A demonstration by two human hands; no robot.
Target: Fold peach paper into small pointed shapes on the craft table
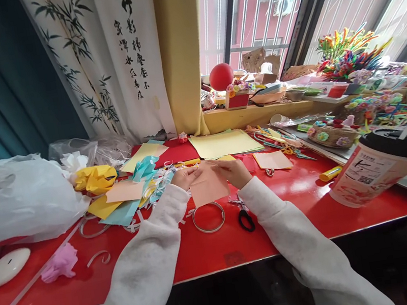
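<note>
Glossy and red, the surface (294, 215) ran across the frame beneath a window at upper right. Peach paper (211, 190) was at the centre, its upper edge pinched between the fingers of the left hand (185, 177) and the right hand (234, 171). Just below lay a ring (211, 230), with black-handled scissors (242, 213) beside it. Pale yellow sheets (225, 144) lay above centre, a lidded cup (375, 166) leaned at right, and a white plastic bag (17, 197) filled the left edge.

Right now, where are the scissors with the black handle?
In the head view, the scissors lie right of centre on the red table, between the silvery ring and the right sleeve, below the right hand.
</note>
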